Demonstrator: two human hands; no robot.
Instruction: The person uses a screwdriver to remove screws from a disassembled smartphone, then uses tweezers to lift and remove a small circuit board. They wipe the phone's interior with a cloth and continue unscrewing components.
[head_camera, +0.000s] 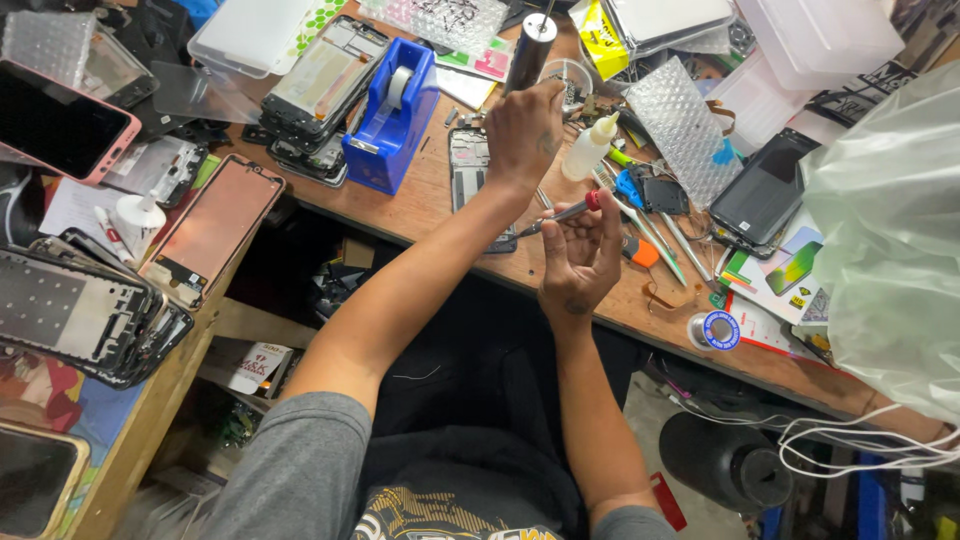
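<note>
- Right hand (580, 262), palm up at the picture's centre, has its fingers curled around a slim screwdriver (570, 211) with a red collar.
- The screwdriver looks light, stiff and smooth, best held by its handle.
- Left hand (522, 130), at twelve o'clock, is closed over a phone frame (467, 165) on the wooden workbench (425, 195).

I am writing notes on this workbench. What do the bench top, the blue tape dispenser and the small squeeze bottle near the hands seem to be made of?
The bench top looks like bare brown wood, matte and scuffed. The blue tape dispenser seems moulded plastic, with a smooth, slightly glossy shell. The squeeze bottle appears to be soft translucent white plastic with a yellowish nozzle cap.
</note>
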